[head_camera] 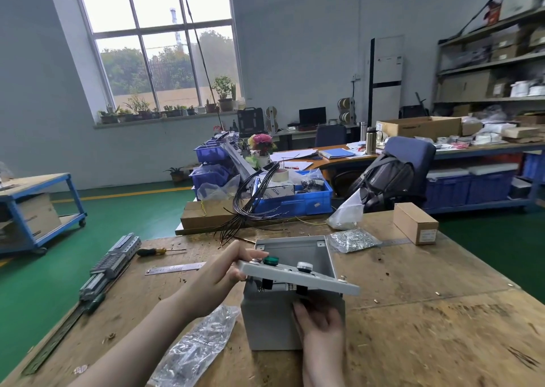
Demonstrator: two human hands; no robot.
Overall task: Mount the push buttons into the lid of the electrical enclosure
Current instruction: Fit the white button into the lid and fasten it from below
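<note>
Right hand (320, 324), at six o'clock, reaches under the lid (298, 277) my left hand (224, 274) grips, fingers hidden; seemingly fastening the silver button (304, 266), green button (270, 259) already seated.

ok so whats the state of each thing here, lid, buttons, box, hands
lid: off the box, held tilted above it
green button: seated in lid
grey button: seated in lid
box: open, standing on bench
left hand: grips lid's left end
right hand: under lid, fingers hidden
</note>
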